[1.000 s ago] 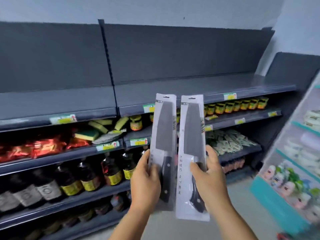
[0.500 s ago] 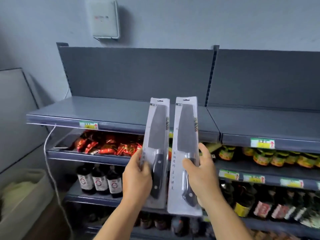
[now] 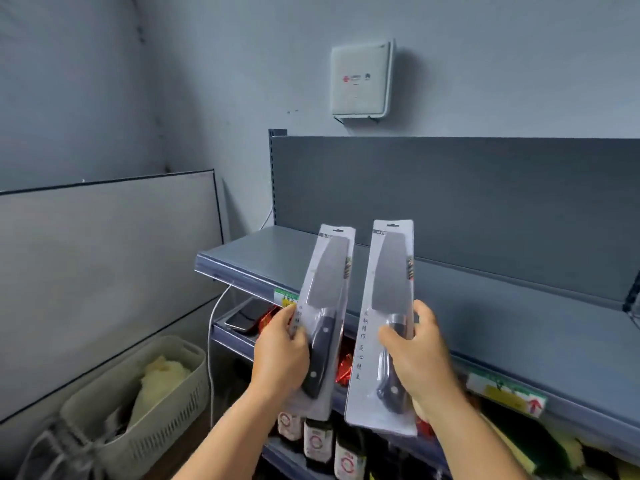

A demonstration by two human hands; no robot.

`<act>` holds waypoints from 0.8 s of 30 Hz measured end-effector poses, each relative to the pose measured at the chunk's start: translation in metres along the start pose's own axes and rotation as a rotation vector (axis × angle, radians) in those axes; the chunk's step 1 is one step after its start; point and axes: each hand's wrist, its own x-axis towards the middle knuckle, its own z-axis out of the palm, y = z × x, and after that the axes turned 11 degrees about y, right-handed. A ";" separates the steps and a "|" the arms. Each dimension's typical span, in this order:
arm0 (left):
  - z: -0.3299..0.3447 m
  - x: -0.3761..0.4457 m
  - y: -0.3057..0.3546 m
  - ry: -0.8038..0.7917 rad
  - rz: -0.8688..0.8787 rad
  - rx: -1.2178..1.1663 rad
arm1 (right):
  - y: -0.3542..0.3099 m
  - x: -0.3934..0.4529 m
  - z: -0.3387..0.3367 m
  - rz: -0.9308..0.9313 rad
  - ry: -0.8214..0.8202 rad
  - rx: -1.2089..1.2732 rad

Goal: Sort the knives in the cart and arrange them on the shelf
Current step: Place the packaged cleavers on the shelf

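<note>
- Grey shelving against a pale grey wall fills the view, and its top shelf [image 3: 485, 306] lies bare behind two packaged knives held up side by side in front of it.
- The left knife [image 3: 323, 306] is a broad grey blade with a black riveted handle, sealed on a long white card under clear plastic; it tilts slightly to the right.
- The left hand [image 3: 280, 355] grips that pack at the handle end, thumb curled over the front edge.
- The right knife [image 3: 389, 299] is the same kind of blade on a white card with a column of printed characters down its left side, standing nearly upright, apart from the other pack.
- The right hand [image 3: 414, 355] clasps its pack at the handle, thumb across the front and fingers round the right edge.
- Lower shelves carry a phone [image 3: 247, 317], red packets [image 3: 343, 367] and dark bottles [image 3: 317, 441].
- A white box [image 3: 360, 79] hangs on the wall above; a pale basket [image 3: 138, 407] sits on the floor to the left.
</note>
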 end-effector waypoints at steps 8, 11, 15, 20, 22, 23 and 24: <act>-0.004 0.093 -0.003 0.082 0.017 0.189 | -0.002 0.073 0.074 0.010 -0.118 -0.010; -0.006 0.127 -0.003 0.092 0.023 0.228 | -0.003 0.094 0.101 0.043 -0.144 -0.019; -0.007 0.181 -0.012 0.050 0.036 0.253 | -0.004 0.119 0.143 0.058 -0.118 -0.048; -0.005 0.256 -0.033 -0.057 0.034 0.301 | -0.004 0.145 0.205 0.125 -0.078 -0.105; -0.005 0.282 -0.039 -0.099 0.044 0.312 | -0.004 0.156 0.229 0.147 -0.039 -0.131; -0.005 0.294 -0.042 -0.113 0.046 0.316 | -0.004 0.161 0.241 0.161 -0.015 -0.142; -0.006 0.305 -0.045 -0.126 0.045 0.321 | -0.005 0.166 0.251 0.174 0.010 -0.155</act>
